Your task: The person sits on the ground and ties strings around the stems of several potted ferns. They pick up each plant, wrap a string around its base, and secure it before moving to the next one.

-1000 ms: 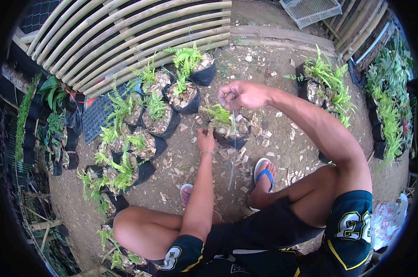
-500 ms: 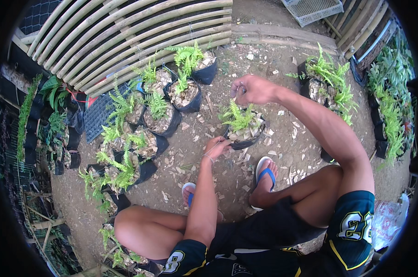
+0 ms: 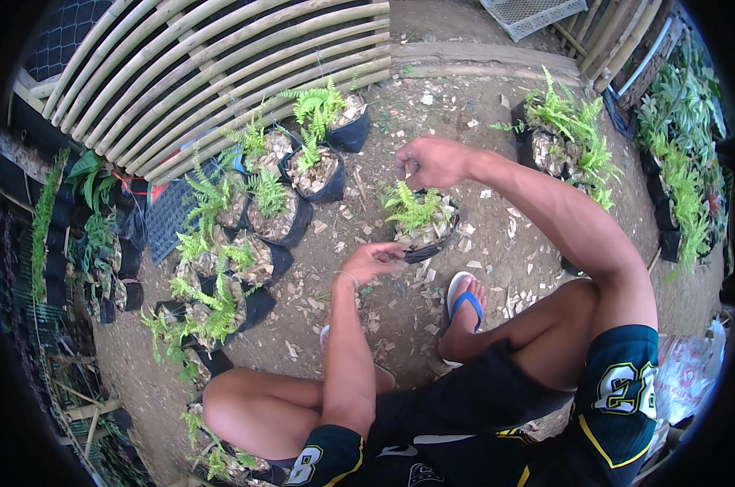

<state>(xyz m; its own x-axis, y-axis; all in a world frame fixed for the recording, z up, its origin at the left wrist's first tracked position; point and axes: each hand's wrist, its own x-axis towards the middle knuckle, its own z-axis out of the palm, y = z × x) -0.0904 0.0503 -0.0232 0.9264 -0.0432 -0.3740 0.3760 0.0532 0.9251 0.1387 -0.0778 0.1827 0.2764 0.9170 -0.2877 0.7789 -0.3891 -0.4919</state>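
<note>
A potted fern point(image 3: 413, 209) with bright green fronds stands on the ground before me, in a black grow bag point(image 3: 432, 250) topped with pale wood chips. My left hand point(image 3: 371, 262) is at the bag's near left rim, thumb and fingers closed about its edge. Above the fronds hangs my right hand point(image 3: 436, 161), fingers curled together in a pinch. Whatever it holds, if anything, is too small to make out.
Several bagged ferns point(image 3: 274, 203) cluster at the left, beside a dark plastic tray point(image 3: 172, 215). More ferns point(image 3: 558, 130) stand at the right. A bamboo slat fence point(image 3: 221, 73) closes the far left; a pale crate point(image 3: 534, 15) lies at the back. Wood chips litter the soil.
My right hand has shifted slightly left and down, nearer the fronds. The left hand's fingers have spread a little at the bag's rim. The whole view has moved slightly.
</note>
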